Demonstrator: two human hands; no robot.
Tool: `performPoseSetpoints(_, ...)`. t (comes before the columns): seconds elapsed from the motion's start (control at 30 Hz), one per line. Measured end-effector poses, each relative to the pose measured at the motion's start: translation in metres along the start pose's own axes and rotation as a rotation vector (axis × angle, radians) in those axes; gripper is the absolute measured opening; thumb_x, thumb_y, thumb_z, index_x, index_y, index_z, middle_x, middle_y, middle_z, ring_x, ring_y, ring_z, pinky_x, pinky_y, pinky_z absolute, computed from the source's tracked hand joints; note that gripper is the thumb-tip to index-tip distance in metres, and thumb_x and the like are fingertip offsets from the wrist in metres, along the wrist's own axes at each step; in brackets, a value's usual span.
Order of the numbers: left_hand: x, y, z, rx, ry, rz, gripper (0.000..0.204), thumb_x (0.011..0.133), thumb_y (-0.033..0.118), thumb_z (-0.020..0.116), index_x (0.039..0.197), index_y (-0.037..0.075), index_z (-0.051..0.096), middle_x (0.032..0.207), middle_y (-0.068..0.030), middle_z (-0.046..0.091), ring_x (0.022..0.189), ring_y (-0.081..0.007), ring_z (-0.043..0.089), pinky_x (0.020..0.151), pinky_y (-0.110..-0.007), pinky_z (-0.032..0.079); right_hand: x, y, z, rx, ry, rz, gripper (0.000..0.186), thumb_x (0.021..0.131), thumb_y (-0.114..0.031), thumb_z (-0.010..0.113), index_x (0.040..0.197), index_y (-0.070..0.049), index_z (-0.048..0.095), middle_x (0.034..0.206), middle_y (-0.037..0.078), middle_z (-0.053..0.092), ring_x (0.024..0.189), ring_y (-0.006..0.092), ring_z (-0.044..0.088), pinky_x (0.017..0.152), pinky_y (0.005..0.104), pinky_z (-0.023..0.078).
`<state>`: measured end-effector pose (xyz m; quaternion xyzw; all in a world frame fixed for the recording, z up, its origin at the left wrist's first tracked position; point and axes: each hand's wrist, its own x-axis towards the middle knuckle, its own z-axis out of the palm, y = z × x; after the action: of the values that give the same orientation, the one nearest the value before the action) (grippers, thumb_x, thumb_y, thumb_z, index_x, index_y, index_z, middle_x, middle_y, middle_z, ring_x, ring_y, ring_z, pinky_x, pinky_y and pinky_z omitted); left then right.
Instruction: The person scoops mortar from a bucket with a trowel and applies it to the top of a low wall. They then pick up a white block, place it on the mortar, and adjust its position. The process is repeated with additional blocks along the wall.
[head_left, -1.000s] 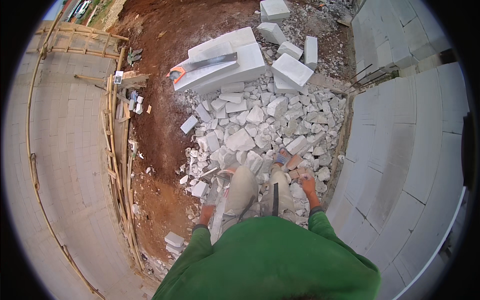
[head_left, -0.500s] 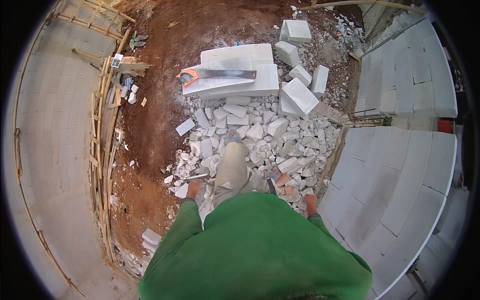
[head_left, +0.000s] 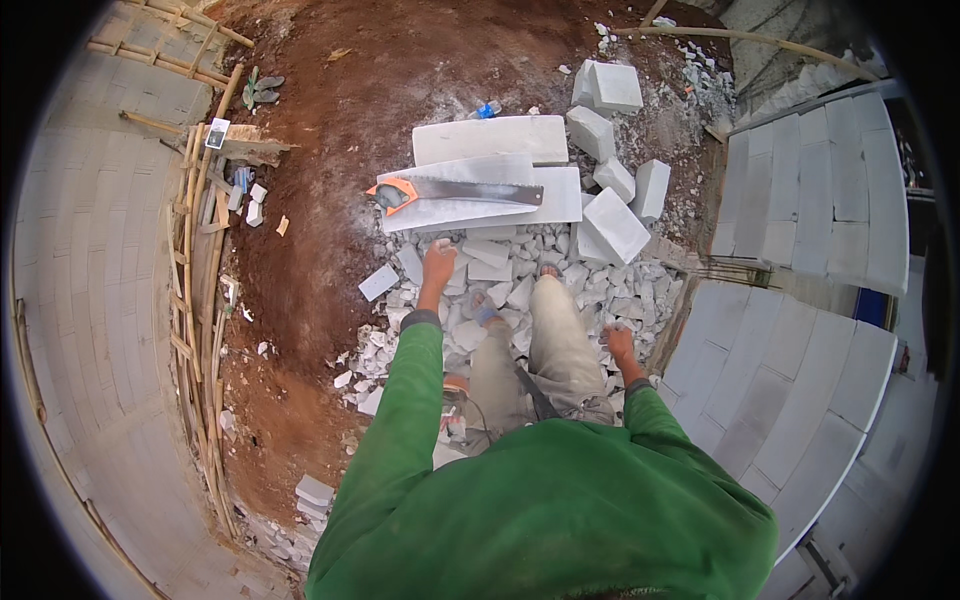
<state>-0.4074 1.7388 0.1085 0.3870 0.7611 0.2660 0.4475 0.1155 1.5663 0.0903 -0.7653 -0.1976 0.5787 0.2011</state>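
Observation:
A handsaw [head_left: 465, 190] with an orange and grey handle lies flat on a pale, tapered block piece [head_left: 455, 208]. Under and behind that piece are a long white block [head_left: 560, 195] and another slab [head_left: 490, 140]. My left hand [head_left: 438, 264] is stretched forward over the rubble, just short of the blocks, its dusty fingers loosely bent and apart, with nothing seen in them. At my right side, my right hand [head_left: 619, 343] hangs above the rubble, also holding nothing that I can see, its fingers loosely curled. Both hands are small in the view.
Broken white rubble [head_left: 515, 270] covers the ground under my feet. Several cut blocks [head_left: 614, 226] stand at the right of the saw. Low block walls rise on the right [head_left: 760, 370] and left [head_left: 100, 280]. Bamboo poles [head_left: 195, 300] line the left side of the brown soil [head_left: 290, 380].
My left hand has swung forward and up toward the blocks. My right hand has also come forward. My right foot has stepped ahead over the rubble. The saw stays on the block.

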Motion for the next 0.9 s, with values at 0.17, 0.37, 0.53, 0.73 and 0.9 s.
performPoseSetpoints(0.17, 0.046, -0.045, -0.004, -0.197, 0.120, -0.357, 0.054, 0.091, 0.035, 0.072, 0.134, 0.003, 0.060, 0.114, -0.0111, 0.071, 0.099, -0.0260, 0.067, 0.089, -0.040, 0.054, 0.072, -0.133, 0.086, 0.025, -0.143, 0.023, 0.039, 0.094, -0.035, 0.072, 0.115, -0.002, 0.066, 0.101, 0.013, 0.073, 0.082, 0.0259, 0.072, 0.069, 0.0388, 0.058)
performPoseSetpoints(0.37, 0.147, -0.071, -0.073, -0.375, 0.414, -0.387, 0.075, 0.097, 0.038, 0.066, 0.154, 0.000, 0.036, 0.151, -0.0204, 0.048, 0.131, -0.0310, 0.052, 0.108, -0.044, 0.042, 0.189, -0.217, 0.189, 0.267, -0.286, 0.120, 0.053, 0.093, -0.038, 0.074, 0.129, -0.002, 0.063, 0.121, 0.010, 0.068, 0.105, 0.0255, 0.066, 0.086, 0.0423, 0.056)
performPoseSetpoints(0.53, 0.254, -0.078, -0.103, -0.400, 0.550, -0.419, 0.071, 0.101, 0.033, 0.062, 0.153, -0.007, 0.035, 0.154, -0.0225, 0.045, 0.141, -0.0336, 0.047, 0.116, -0.041, 0.037, 0.257, -0.225, 0.233, 0.362, -0.248, 0.059, 0.039, 0.094, -0.024, 0.076, 0.127, -0.007, 0.065, 0.102, 0.001, 0.069, 0.084, 0.0128, 0.064, 0.074, 0.0311, 0.054)
performPoseSetpoints(0.73, 0.300, -0.078, -0.089, -0.542, 0.564, -0.368, 0.041, 0.098, 0.013, 0.064, 0.134, -0.004, 0.054, 0.114, -0.0110, 0.068, 0.103, -0.0213, 0.066, 0.094, -0.033, 0.052, 0.245, -0.265, 0.228, 0.291, -0.150, -0.011, 0.024, 0.095, -0.019, 0.076, 0.111, -0.002, 0.074, 0.094, 0.001, 0.071, 0.082, 0.0113, 0.066, 0.074, 0.0286, 0.055)
performPoseSetpoints(0.9, 0.362, 0.004, -0.062, -0.444, 0.461, -0.009, 0.046, 0.094, 0.003, 0.067, 0.137, -0.006, 0.052, 0.115, -0.0140, 0.069, 0.105, -0.0203, 0.066, 0.092, -0.032, 0.053, 0.316, -0.359, 0.218, 0.460, -0.281, -0.312, 0.022, 0.095, -0.015, 0.076, 0.111, 0.000, 0.075, 0.093, 0.003, 0.071, 0.081, 0.0110, 0.065, 0.073, 0.0283, 0.056)
